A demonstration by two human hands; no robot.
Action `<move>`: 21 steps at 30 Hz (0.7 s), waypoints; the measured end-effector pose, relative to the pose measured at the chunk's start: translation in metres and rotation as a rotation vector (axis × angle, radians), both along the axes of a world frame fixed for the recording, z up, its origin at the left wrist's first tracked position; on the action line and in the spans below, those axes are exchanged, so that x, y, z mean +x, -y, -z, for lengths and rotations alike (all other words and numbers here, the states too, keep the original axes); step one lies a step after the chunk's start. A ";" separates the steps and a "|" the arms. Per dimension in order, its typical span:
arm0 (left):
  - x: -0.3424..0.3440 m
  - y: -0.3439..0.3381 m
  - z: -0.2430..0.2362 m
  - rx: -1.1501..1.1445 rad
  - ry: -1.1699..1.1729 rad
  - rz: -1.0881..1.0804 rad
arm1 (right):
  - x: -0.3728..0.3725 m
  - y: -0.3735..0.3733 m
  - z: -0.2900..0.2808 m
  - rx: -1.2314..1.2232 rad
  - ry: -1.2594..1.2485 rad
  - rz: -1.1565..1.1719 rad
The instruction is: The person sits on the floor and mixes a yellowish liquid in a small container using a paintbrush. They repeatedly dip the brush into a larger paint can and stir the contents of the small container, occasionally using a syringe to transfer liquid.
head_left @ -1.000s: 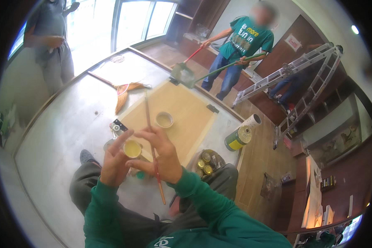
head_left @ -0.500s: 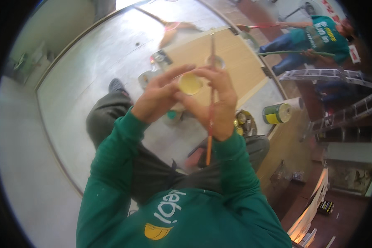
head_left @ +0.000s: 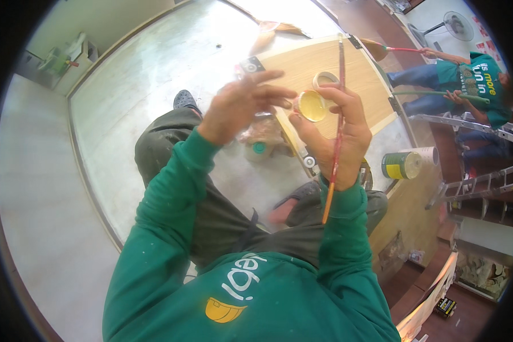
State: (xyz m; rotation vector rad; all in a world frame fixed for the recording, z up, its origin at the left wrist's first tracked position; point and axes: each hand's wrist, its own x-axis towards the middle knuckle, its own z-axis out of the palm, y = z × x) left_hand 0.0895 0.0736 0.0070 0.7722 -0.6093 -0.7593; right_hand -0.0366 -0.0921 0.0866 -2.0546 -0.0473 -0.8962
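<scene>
My right hand [head_left: 347,134] grips a small round tub [head_left: 312,106] with pale yellow stuff inside, thumb on one side and fingers on the other. The same hand also keeps a long, thin paintbrush [head_left: 337,145], red with an orange handle end, upright across the palm. Just left of the tub, my left hand [head_left: 239,105] is open, fingers spread and nothing in it. Its fingertips come close to the tub's rim; whether they touch it I cannot tell. Behind the tub, a cream ring like a tape roll [head_left: 323,76] lies on a light wooden panel [head_left: 288,60].
A green-capped container [head_left: 259,148] stands on the floor between my legs. To the right lie a green and yellow can [head_left: 402,165] and an aluminium ladder [head_left: 479,185]. A broom [head_left: 279,27] is at the far side. Another person [head_left: 473,80] holds long-handled tools at the upper right.
My left hand has come away from the tub and spread its fingers. The right hand has shifted right with the tub and brush. The whole view has also shifted.
</scene>
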 end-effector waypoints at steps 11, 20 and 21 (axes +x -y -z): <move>0.039 -0.069 0.020 0.320 0.044 -0.540 | -0.053 0.038 0.002 -0.083 -0.091 0.141; -0.032 -0.206 0.039 1.146 0.403 -1.249 | -0.146 0.088 0.010 -0.149 -0.114 0.309; -0.042 -0.235 0.067 1.150 0.423 -1.216 | -0.159 0.097 0.010 -0.149 -0.113 0.356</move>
